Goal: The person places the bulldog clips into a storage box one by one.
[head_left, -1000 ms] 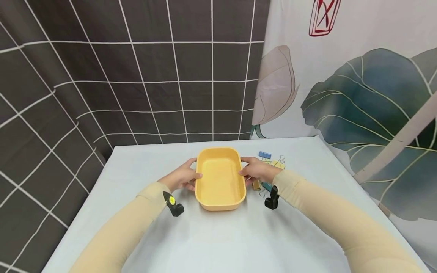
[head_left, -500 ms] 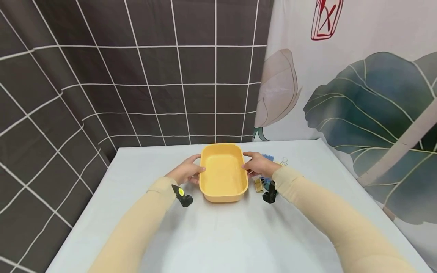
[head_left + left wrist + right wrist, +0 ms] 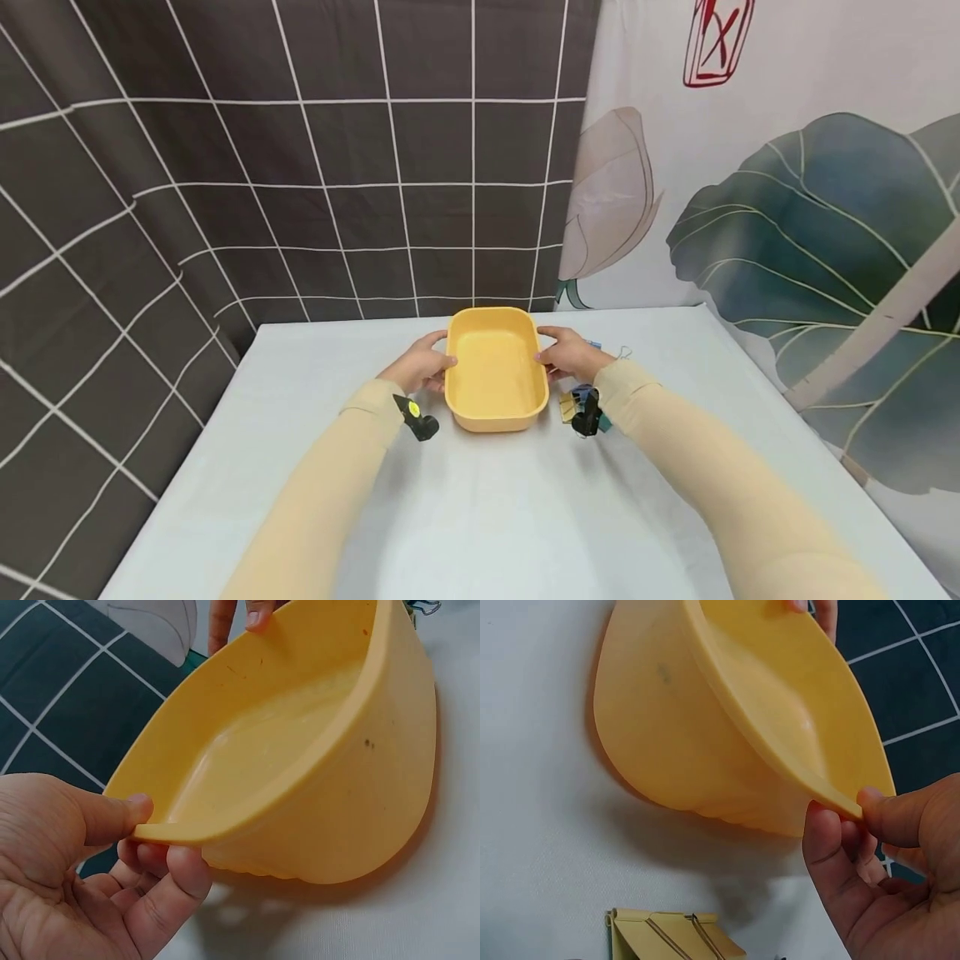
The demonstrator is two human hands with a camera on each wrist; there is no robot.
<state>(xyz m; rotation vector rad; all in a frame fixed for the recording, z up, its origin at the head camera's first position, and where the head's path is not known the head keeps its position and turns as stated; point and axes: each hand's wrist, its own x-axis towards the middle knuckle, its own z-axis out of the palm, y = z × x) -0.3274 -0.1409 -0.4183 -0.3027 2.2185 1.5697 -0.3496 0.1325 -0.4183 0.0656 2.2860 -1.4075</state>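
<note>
Both hands, left (image 3: 422,369) & right (image 3: 568,357), pinching yellow tub (image 3: 497,412) rim w/ thumb over, fingers under: best kept level, clear of binder clips (image 3: 671,935).

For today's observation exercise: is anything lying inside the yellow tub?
No, the yellow tub shows only its bare floor between the left hand and right hand.

Bright, even light, sharp pictures

Soft shadow lies under the yellow tub (image 3: 705,735) on the surface (image 3: 525,500); the head view bends at its edges.
</note>
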